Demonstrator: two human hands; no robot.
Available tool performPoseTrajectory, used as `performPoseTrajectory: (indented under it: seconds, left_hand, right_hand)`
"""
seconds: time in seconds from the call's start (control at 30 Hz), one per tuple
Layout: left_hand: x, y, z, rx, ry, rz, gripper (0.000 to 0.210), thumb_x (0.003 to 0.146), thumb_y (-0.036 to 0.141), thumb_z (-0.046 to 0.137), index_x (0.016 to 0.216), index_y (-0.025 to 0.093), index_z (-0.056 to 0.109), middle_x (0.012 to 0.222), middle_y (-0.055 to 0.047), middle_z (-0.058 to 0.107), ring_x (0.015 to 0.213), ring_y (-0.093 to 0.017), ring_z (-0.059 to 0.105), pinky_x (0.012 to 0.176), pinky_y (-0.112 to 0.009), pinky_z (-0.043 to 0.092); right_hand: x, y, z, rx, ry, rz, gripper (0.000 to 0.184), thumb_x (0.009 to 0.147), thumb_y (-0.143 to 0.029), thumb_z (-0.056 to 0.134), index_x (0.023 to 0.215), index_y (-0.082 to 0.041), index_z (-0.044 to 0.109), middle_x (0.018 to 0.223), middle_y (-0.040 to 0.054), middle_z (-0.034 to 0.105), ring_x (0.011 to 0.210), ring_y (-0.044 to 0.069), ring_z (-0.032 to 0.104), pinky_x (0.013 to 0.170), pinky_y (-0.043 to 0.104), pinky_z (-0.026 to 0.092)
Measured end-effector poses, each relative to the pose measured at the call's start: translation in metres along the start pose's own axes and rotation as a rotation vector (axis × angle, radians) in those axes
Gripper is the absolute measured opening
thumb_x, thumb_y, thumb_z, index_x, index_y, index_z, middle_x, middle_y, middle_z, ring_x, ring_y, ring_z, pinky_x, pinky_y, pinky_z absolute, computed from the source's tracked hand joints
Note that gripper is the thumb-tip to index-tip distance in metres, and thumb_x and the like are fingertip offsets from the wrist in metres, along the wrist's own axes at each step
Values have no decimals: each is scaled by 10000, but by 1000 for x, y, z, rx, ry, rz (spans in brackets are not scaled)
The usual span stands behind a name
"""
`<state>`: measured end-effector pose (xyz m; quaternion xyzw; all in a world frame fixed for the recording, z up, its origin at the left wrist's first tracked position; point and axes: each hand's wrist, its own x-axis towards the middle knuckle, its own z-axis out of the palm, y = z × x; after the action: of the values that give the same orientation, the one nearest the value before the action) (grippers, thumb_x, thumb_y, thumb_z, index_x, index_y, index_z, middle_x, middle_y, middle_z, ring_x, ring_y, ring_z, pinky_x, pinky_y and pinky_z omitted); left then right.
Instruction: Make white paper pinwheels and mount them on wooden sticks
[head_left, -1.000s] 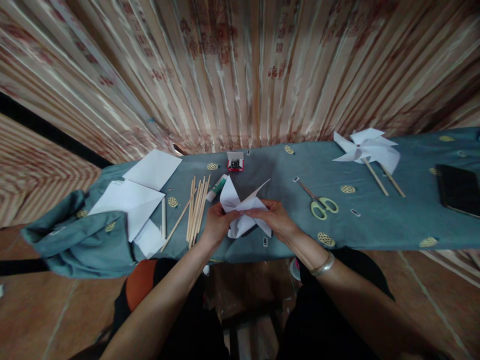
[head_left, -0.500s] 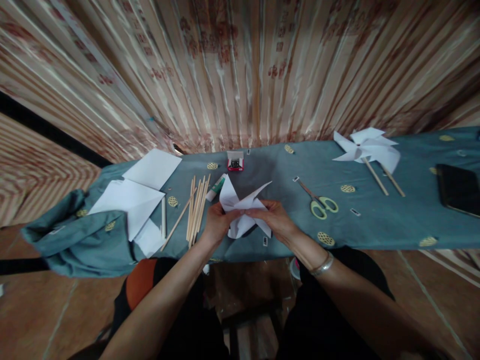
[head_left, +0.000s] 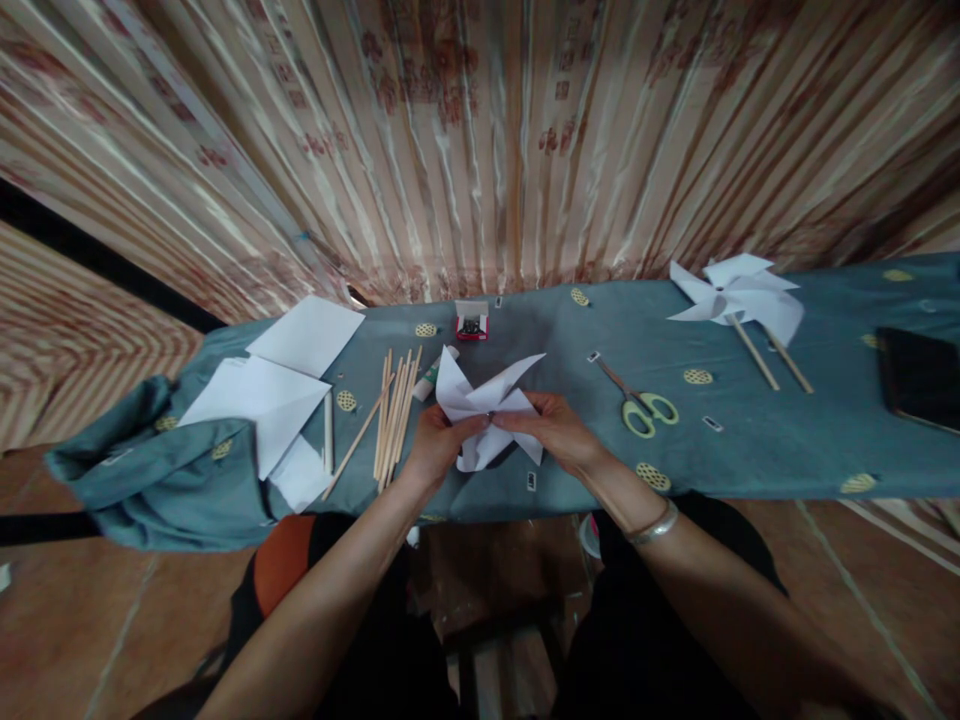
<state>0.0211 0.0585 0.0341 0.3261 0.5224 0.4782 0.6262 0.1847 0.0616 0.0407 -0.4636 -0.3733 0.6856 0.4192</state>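
A white paper pinwheel (head_left: 480, 398) is held above the near edge of the table, its folded blades spread outward. My left hand (head_left: 439, 440) grips it from the left, thumb near the centre. From the other side my right hand (head_left: 559, 432) pinches it, thumb also close to the middle. A small dark pin head (head_left: 490, 414) shows between the two thumbs. The fingers beneath the paper are mostly hidden. Just behind the left blade lies a glue tube (head_left: 429, 378), partly covered by it. Beyond stands an open red box (head_left: 472, 326) with small dark pieces inside.
Wooden sticks (head_left: 394, 420) lie left of my hands, beside white paper sheets (head_left: 281, 400). To the right are green-handled scissors (head_left: 641, 410), finished pinwheels on sticks (head_left: 739, 295) and a black phone (head_left: 919, 375). A patterned curtain (head_left: 480, 150) hangs behind the cloth-covered table (head_left: 780, 450).
My thumbs have drawn slightly apart, and the dark pin head at the pinwheel's centre now shows. Both hands still hold the paper in nearly the same place.
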Motion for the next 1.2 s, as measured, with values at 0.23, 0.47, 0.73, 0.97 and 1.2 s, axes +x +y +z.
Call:
performPoseTrajectory:
  seconds: [0.23, 0.47, 0.73, 0.97, 1.2]
  left_hand:
    - [-3, 2, 2, 11, -15, -6, 410, 431, 235, 892, 794, 122, 740, 795, -78, 770, 749, -235, 713, 776, -364, 561]
    - [-3, -1, 1, -3, -34, 3, 394, 426, 222, 887, 779, 124, 740, 792, -81, 770, 749, -244, 713, 761, -368, 570]
    - [-5, -2, -2, 48, -39, 13, 370, 449, 216, 883, 778, 119, 745, 800, -81, 768, 729, -231, 706, 742, -351, 576]
    - [-4, -2, -1, 76, -46, 22, 356, 453, 219, 875, 775, 134, 750, 806, -77, 771, 748, -241, 707, 740, -349, 576]
    - [-5, -3, -5, 71, -53, -6, 366, 448, 210, 877, 777, 129, 741, 788, -78, 765, 766, -255, 715, 738, -355, 571]
  right_hand:
    - [1, -1, -5, -25, -41, 24, 287, 554, -315, 868, 786, -176, 771, 735, -6, 751, 665, 156, 661, 709, 302, 517]
    - [1, 3, -5, -42, -69, 19, 276, 578, -322, 855, 791, -172, 766, 718, -6, 744, 649, 152, 653, 686, 289, 507]
    - [2, 1, -7, -100, -77, 30, 272, 544, -332, 868, 735, -173, 755, 709, -7, 741, 647, 154, 657, 692, 294, 517]
    - [3, 2, -9, -112, -72, 16, 286, 537, -348, 866, 741, -179, 759, 730, 1, 753, 668, 162, 667, 715, 302, 523]
    - [3, 5, -6, -100, -88, 36, 278, 537, -347, 867, 737, -184, 763, 717, 1, 748, 661, 158, 663, 706, 295, 523]
